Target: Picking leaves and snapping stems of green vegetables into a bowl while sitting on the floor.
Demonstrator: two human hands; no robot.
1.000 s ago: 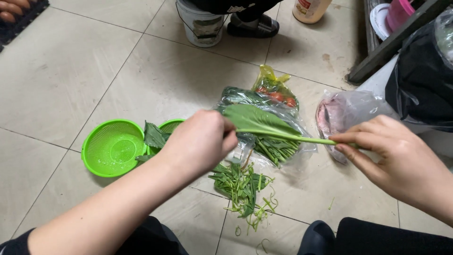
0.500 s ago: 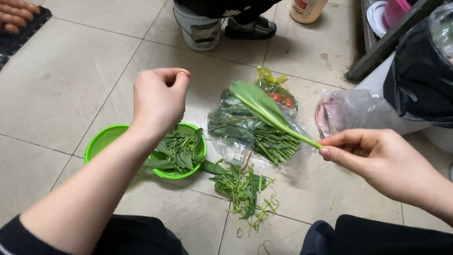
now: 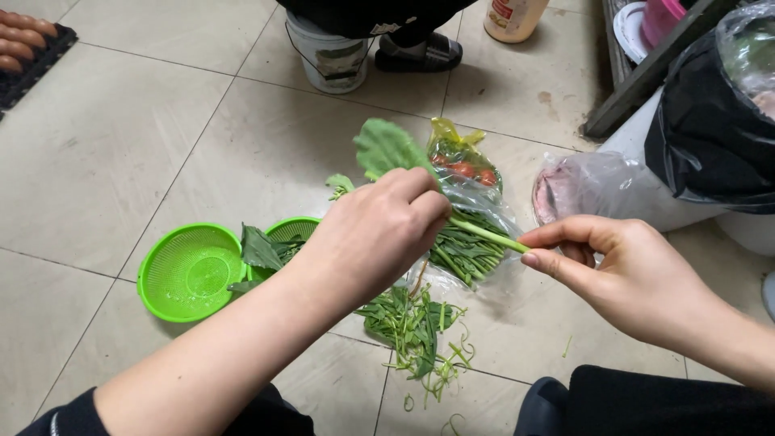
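Green leafy stalk (image 3: 476, 232) held slanted above the floor, broad leaf uppermost

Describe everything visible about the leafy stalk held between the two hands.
The leafy stalk is a pale green stem ending in a broad green leaf at upper left. It is held off the floor, slanting down to the right. The left hand grips near the leaf, hiding part of it; the right hand pinches the stem's cut end.
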